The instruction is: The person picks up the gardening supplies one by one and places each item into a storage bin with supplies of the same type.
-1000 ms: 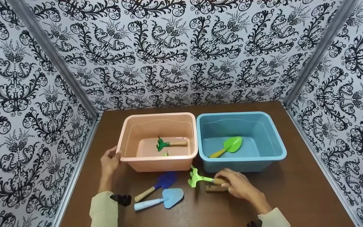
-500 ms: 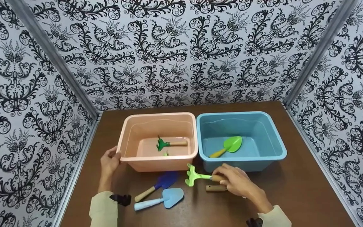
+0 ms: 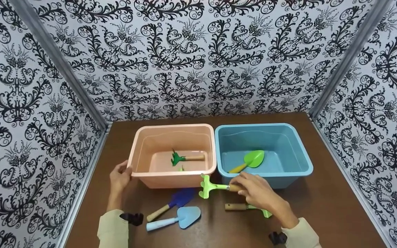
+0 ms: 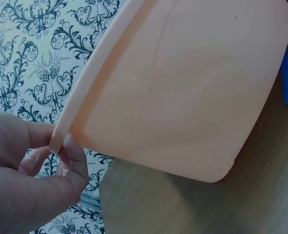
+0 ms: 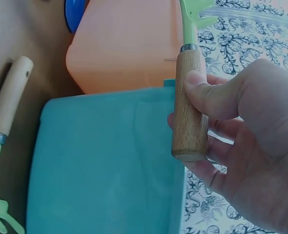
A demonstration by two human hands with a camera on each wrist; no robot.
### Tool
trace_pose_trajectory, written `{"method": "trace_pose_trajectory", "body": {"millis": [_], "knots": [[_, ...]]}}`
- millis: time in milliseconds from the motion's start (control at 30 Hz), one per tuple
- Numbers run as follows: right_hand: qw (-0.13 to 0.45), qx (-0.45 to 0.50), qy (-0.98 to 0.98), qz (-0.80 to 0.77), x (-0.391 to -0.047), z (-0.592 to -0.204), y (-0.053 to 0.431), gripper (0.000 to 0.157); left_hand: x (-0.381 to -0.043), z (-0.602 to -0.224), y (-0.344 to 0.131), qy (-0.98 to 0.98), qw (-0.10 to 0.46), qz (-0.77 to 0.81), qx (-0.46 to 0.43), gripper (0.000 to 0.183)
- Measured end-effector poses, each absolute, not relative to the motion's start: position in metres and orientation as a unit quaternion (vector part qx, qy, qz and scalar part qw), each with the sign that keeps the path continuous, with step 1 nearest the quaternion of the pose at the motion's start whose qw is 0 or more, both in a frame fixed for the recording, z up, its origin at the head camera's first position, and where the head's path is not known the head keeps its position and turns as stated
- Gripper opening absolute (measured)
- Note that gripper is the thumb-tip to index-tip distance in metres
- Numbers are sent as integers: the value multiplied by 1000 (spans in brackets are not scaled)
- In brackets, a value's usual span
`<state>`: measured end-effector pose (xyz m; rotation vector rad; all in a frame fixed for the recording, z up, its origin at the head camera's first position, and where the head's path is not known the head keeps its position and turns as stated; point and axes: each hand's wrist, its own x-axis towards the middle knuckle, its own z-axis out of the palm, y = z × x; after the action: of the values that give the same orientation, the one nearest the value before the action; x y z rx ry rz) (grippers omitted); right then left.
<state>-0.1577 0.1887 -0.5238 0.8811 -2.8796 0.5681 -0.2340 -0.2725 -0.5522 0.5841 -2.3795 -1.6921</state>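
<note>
My left hand (image 3: 120, 177) pinches the rim of the peach tub (image 3: 174, 179) at its front left corner; thumb and fingers sit on either side of the rim in the left wrist view. In my right hand (image 3: 258, 193) is a light green hand rake (image 3: 205, 187), gripped by its wooden handle (image 5: 186, 122), prongs pointing left. It hovers above the table before the two tubs. Inside the peach tub lies a dark green hand rake (image 3: 177, 158), with a light green tip (image 3: 181, 169) mostly hidden by the front wall. The blue tub (image 3: 271, 174) holds a green trowel (image 3: 254, 158).
Below my right hand another light green rake (image 3: 235, 206) lies on the brown table (image 3: 219, 234). A dark blue trowel (image 3: 182, 198) and a light blue trowel (image 3: 189, 216) lie in front of the peach tub. Patterned walls (image 3: 198, 69) enclose the table.
My right hand has lifted the light green rake and carried it left and toward the tubs, uncovering more of the rake on the table. The left hand stays at the rim.
</note>
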Motion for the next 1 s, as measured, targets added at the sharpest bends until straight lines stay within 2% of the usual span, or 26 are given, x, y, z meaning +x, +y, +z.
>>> {"method": "trace_pose_trajectory", "body": {"millis": [500, 1000], "knots": [[85, 288, -935, 187, -166, -508, 181, 34, -234, -552, -271, -786, 89, -580, 195, 40], [96, 308, -930, 174, -174, -498, 170, 30, -233, -548, -272, -789, 75, -578, 195, 41]]}}
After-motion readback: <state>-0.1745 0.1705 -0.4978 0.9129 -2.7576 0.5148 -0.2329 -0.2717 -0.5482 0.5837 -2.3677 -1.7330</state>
